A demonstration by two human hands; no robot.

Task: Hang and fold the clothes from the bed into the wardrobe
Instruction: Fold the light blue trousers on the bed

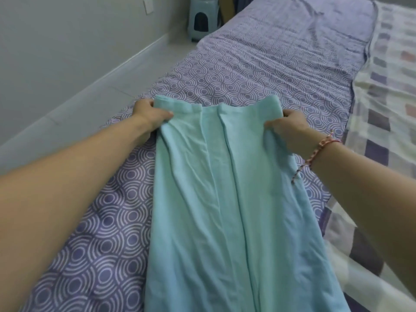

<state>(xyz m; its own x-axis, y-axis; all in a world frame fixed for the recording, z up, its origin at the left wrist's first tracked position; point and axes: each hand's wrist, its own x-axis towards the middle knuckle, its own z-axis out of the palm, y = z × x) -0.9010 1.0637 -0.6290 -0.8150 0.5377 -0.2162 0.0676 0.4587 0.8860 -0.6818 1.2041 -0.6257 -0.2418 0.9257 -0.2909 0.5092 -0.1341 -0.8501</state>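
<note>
Head view, single frame.

A mint-green garment (225, 199) is laid lengthwise on the bed (247, 70). It runs from the bottom centre of the frame up to mid-frame. Its two long sides are folded inward, and the folded edges meet along a line down the middle. A straight hem is seen at the far end. The type of garment cannot be told.

The left hand (149, 113) is closed on the far left corner of the garment, with the thumb laid on top of the cloth and the fingers curled round the edge. The right hand (290, 129) is closed on the far right corner in the same way. The cloth is bunched slightly under both grips. A red-and-white braided bracelet (315, 152) is worn on the right wrist, and its loose end hangs over the garment's right edge.

The bed is covered by a purple sheet printed with white concentric arcs. A checked blanket (387, 86) is spread along the right side of the frame, overlapping the sheet. A pale plastic stool (200, 19) is seen on the floor (135, 70) at upper centre, beside the bed. A white wall plate (148, 4) is mounted at upper left.
</note>
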